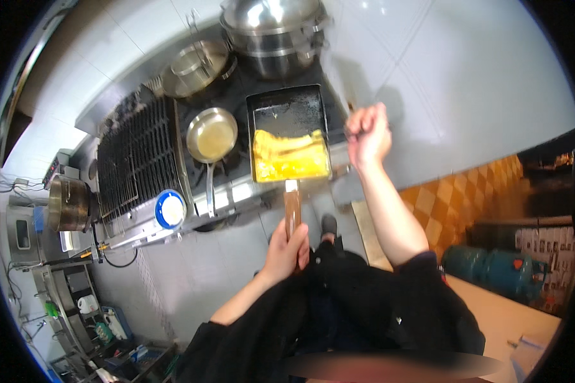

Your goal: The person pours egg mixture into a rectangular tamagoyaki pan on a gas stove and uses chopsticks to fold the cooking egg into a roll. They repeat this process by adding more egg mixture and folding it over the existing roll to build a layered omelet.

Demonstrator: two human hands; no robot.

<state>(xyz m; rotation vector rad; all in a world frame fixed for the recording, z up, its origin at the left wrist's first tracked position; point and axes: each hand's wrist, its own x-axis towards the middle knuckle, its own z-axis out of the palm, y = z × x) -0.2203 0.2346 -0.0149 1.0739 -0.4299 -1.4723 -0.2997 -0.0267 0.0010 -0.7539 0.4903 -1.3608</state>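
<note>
My left hand point(285, 253) is closed around the brown wooden handle point(292, 207) of a dark rectangular omelette pan point(291, 110). Yellow egg point(290, 159) covers the near half of the pan, with a folded ridge along its far side and a shiny, wet-looking surface nearer the handle. To the right of the pan, my right hand point(368, 135) is closed on a thin dark utensil point(337, 133), blurred, whose far end meets the egg's upper right corner. Its exact kind is hard to make out.
Left of the pan sits a small frying pan point(214, 139) with pale liquid. Beyond are a wide pan point(204, 67) holding a smaller pot and a large lidded steel pot point(271, 38). A black grill grate point(137, 156), a blue-rimmed bowl point(170, 209) and a steel pot point(69, 203) stand farther left.
</note>
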